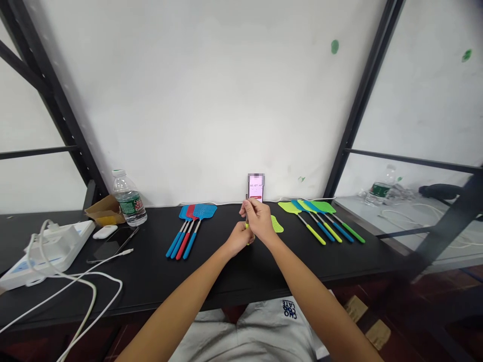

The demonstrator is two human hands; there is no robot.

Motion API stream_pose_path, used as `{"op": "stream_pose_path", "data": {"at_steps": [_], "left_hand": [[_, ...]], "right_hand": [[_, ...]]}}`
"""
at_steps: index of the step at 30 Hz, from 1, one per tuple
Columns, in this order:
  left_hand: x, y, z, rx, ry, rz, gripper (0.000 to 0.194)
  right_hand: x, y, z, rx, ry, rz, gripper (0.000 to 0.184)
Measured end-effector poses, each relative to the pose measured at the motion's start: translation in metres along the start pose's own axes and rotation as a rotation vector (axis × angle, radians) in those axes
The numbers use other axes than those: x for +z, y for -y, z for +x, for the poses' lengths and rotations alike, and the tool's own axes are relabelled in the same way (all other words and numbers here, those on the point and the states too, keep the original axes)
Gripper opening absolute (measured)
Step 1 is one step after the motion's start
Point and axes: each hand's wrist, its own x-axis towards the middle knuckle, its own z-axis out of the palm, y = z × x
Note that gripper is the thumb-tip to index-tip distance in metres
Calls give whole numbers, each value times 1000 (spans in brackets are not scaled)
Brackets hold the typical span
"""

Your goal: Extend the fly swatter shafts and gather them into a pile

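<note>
My left hand is wrapped round a yellow-green fly swatter handle, of which only small bits show. Just above it, the fingers of my right hand are closed on the thin metal rod that rises from the handle. No paddle shows at the rod's top end. A yellow-green perforated swatter head lies on the black table beside my right hand, which partly hides it; whether it joins anything is hidden. Left of my hands lie several fly swatters, blue and red. On the right are several yellow-green, blue and green swatters.
A phone showing a timer leans against the white wall behind my hands. To the left stand a water bottle, a cardboard box, a white earphone case, a dark phone and a power strip with loose white cables.
</note>
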Motion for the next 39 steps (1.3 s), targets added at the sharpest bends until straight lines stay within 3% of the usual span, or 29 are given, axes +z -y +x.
{"op": "stream_pose_path", "data": {"at_steps": [14,23,35,39], "left_hand": [[-2,5,1,-3,20,8,31],[3,-2,-3,-9,-64,-84,18],[1,-3,-2,-43,-22,-35,28],[0,-2,1,-57,-26,-52,37]], "right_hand": [[-6,-7,-10,8,42,-41,36],[0,-13,-12,10,66,-45,34],[-3,-18,-13,21,21,-66,34],[-7,-33,-11,27,-11,-215,40]]}}
